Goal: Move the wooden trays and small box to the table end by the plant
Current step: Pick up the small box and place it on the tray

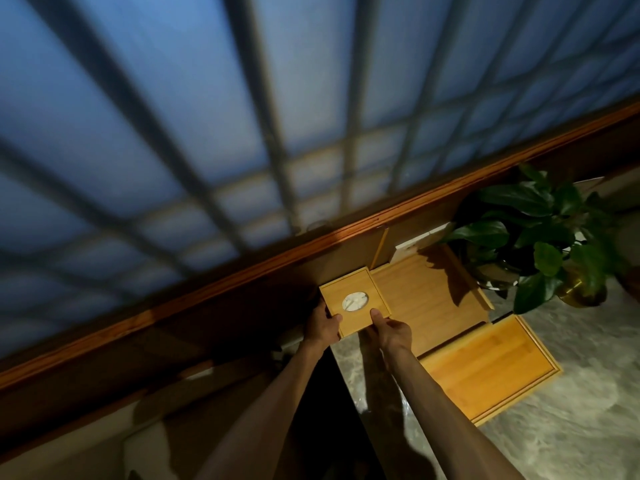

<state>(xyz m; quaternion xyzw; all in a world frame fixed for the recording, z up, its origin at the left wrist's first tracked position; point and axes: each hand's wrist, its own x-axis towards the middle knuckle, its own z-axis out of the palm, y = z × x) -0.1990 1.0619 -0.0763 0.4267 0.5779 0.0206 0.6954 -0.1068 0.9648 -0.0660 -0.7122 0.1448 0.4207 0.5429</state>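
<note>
A small wooden box (360, 289) with a round pale opening in its top is held in both my hands at the table's far left corner. My left hand (322, 329) grips its near left corner. My right hand (389, 332) grips its near right edge, thumb on top. Whether the box rests on the table or hangs above it cannot be told. To its right lies a wooden tray (433, 296), partly shaded by the plant. A second wooden tray (491, 368) lies nearer me on the marble table (571, 427). A leafy green plant (540, 233) stands behind the trays.
A wooden rail (207, 289) runs along the wall under a frosted grid window (242, 116). The table's left edge drops into a dark gap (332, 410). The plant's glass pot (498, 275) stands close to the first tray's far corner.
</note>
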